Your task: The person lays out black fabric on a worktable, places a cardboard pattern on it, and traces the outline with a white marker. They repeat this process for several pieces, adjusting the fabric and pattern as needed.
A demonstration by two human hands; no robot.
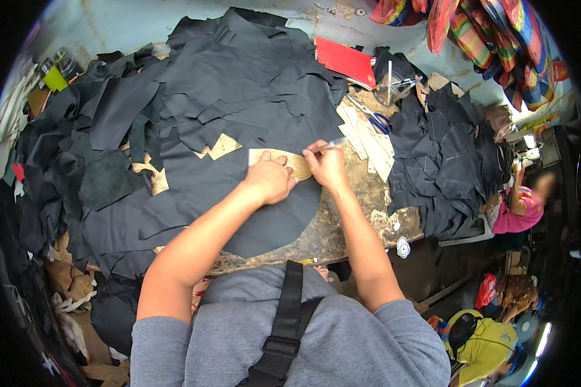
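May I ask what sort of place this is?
Likely a leather or fabric workshop: black sheets lie across the worktable, the left hand rests on a tan template, and scissors lie nearby.

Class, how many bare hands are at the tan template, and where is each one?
2. The left hand rests on the tan template; the right hand holds a pen at the template's right end. Both are in plain view.
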